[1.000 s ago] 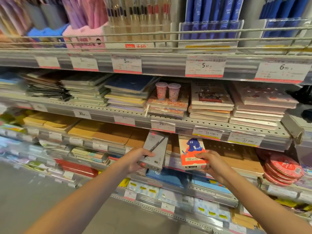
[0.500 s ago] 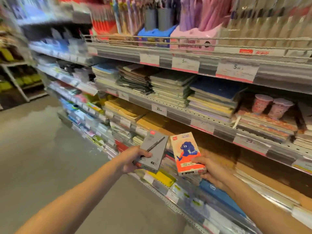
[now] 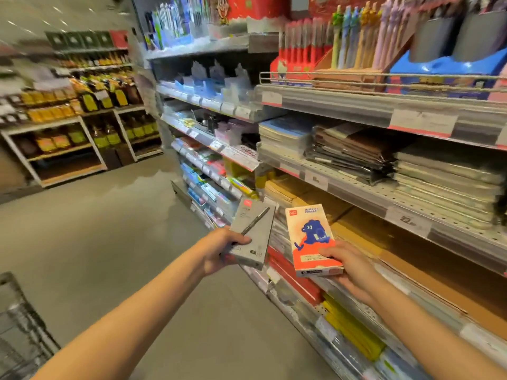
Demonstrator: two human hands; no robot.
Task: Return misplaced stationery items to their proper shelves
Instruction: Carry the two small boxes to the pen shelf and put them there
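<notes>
Stationery shelving (image 3: 356, 185) runs along your right, stacked with notebooks (image 3: 444, 185) and brown pads, pens (image 3: 354, 37) racked above, while a bare grey floor (image 3: 96, 229) stretches left toward food shelves (image 3: 68, 105). Your left hand (image 3: 219, 249) curls round the lower end of a grey pen box (image 3: 253, 234), thumb across its face. Your right hand (image 3: 348, 266) grips the bottom of an orange box (image 3: 311, 239) printed with a blue cartoon creature. You hold the 2 boxes side by side, apart, just in front of the lower shelves. A wire cart's (image 3: 19, 330) edge shows bottom left.
</notes>
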